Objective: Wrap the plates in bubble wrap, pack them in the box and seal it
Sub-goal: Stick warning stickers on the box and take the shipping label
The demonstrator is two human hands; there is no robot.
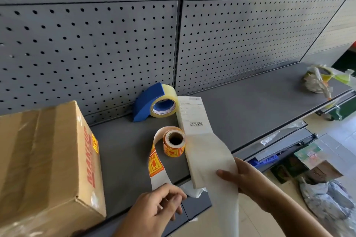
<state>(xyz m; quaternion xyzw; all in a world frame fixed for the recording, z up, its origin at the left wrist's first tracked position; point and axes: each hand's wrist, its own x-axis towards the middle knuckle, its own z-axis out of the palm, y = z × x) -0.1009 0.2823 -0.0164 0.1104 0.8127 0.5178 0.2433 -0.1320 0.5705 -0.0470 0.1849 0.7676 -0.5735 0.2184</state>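
- A grey shelf (pixel 240 102) carries everything; behind it stands a grey pegboard wall (pixel 86 40) in panels, with a seam running upright between them.
- To the right, past the shelf edge, is a pale floor (pixel 339 136) strewn with bags, plastic and cardboard scraps.
- A crumpled wad of tape and paper (pixel 317 82) lies at the far right end of the shelf.
- The cardboard box (pixel 44 159) sits at the left, closed, with clear tape along its top; its long axis runs from the pegboard toward the viewer, as does the red lettering on its right side.
- A blue tape dispenser (pixel 152 102) stands against the pegboard, beside a roll of orange fragile stickers (pixel 174 143) lying near the box.
- The right hand (pixel 242 177) has its fingers curled round a long white label strip (pixel 198 136), whose printed end points at the pegboard.
- The left hand (pixel 159 206) has curled fingers that seem to pinch the tail of the sticker strip (pixel 156 165), though the contact is partly hidden.
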